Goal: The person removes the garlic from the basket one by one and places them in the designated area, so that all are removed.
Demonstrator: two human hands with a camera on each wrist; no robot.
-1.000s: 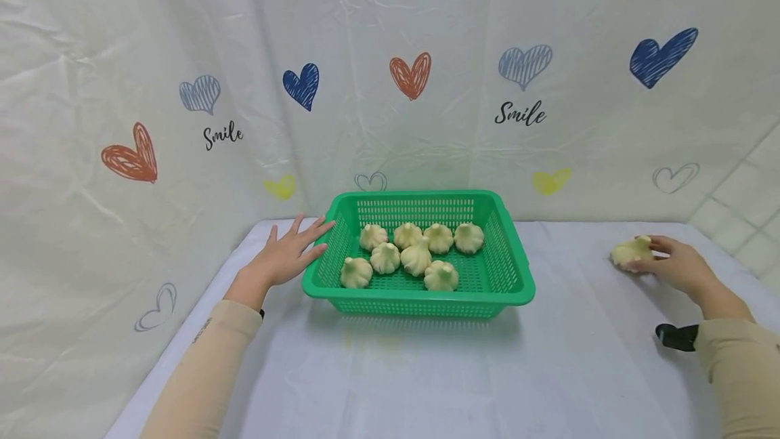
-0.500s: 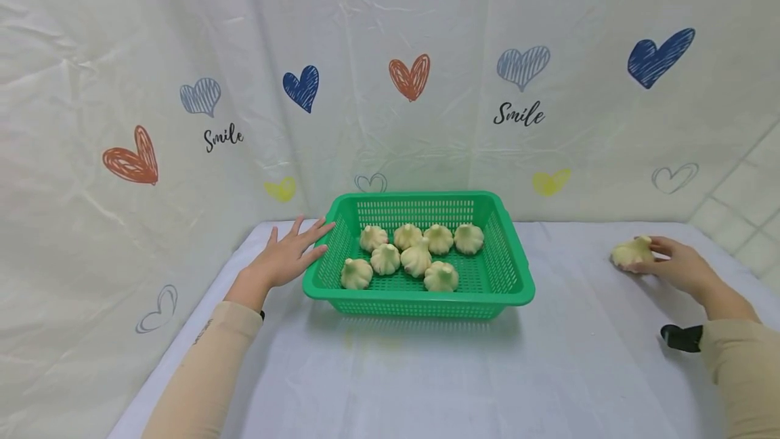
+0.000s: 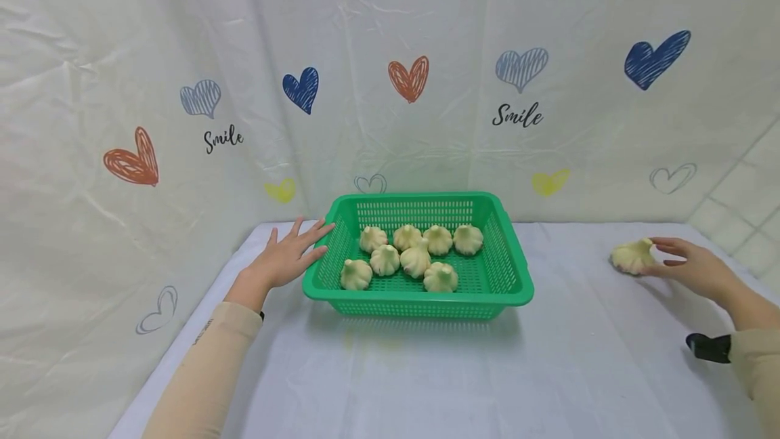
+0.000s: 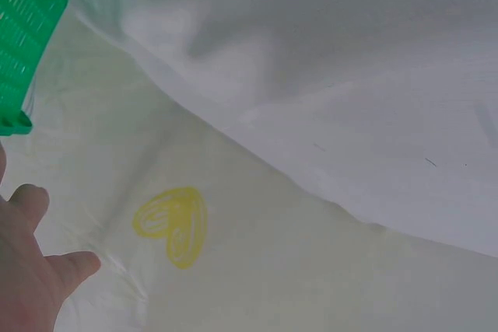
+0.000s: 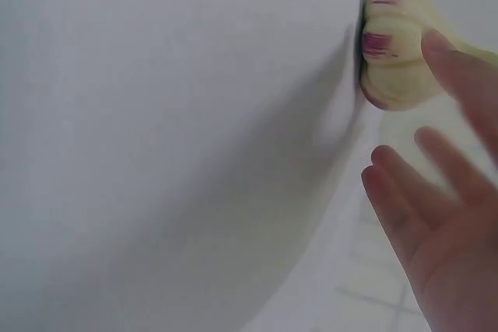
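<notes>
A green plastic basket (image 3: 420,297) stands mid-table and holds several pale garlic bulbs (image 3: 416,260). My left hand (image 3: 283,256) is spread out, its fingertips at the basket's left rim. In the left wrist view the fingers of that hand (image 4: 27,270) are splayed below the basket's edge (image 4: 27,36). Far to the right, a single garlic bulb (image 3: 630,257) sits on the table by my right hand (image 3: 697,269). The right wrist view shows this bulb (image 5: 398,48) with purple streaks; the thumb tip overlaps it, while the other fingers (image 5: 397,215) are extended with a gap from it.
White cloth (image 3: 426,385) covers the table. A white curtain (image 3: 457,141) printed with hearts and "Smile" rises behind and to the left. Pale tiles (image 3: 740,202) show at the far right. A black strap piece (image 3: 708,347) sticks out from the right wrist.
My right hand has drawn slightly right, its fingers loosening from the garlic bulb, which stays in place. The left hand and the basket have not moved.
</notes>
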